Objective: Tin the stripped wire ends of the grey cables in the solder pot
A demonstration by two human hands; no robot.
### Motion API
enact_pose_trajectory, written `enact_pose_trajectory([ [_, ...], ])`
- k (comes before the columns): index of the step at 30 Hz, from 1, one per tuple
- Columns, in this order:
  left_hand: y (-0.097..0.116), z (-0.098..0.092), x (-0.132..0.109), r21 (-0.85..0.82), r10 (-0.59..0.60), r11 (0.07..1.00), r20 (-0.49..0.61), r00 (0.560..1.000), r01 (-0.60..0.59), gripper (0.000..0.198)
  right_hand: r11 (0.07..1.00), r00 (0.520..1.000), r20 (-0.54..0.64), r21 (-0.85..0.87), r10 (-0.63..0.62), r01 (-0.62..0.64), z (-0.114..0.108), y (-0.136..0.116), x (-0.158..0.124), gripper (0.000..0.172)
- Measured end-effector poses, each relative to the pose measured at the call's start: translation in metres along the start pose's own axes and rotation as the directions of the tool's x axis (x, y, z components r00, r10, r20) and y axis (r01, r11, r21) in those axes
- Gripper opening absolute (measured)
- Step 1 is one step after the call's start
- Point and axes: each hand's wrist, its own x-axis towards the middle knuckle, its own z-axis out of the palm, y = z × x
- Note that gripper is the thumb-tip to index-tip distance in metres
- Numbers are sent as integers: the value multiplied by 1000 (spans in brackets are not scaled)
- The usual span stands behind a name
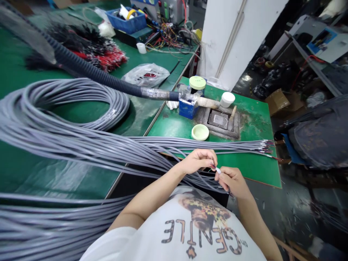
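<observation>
Close to my body, my left hand [199, 161] is closed in a pinch on the thin dark and red wires [212, 165] at one cable's end. Opposite it, my right hand [231, 179] grips the same end just behind a white wrapped band [218, 170]. The rest of that cable is partly hidden by my fingers. Grey cables [152, 154] run in a bundle from the left, passing under and beside my left forearm. Beyond my hands, more cable ends [265, 146] with white bands and bare-coloured wires lie side by side on the green bench [252, 165].
A large cable coil [114, 112] lies on the left table. Behind my hands are a pale green lid [200, 132], a blue box [187, 108], a white tub [227, 99] and a stained square metal fixture [219, 120]. A ribbed black hose [108, 79] crosses above the table.
</observation>
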Motion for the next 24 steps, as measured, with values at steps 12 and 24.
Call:
enact_pose_trajectory([
  [12,-33,20,1,-318,-195,938,-156,968,138,42,787,817,-399,-608,-417,105,13,-5,10,30],
  [24,-12,25,-3,118,83,993,-469,879,-31,22,735,816,-244,-613,-524,290,5,-29,28,14],
])
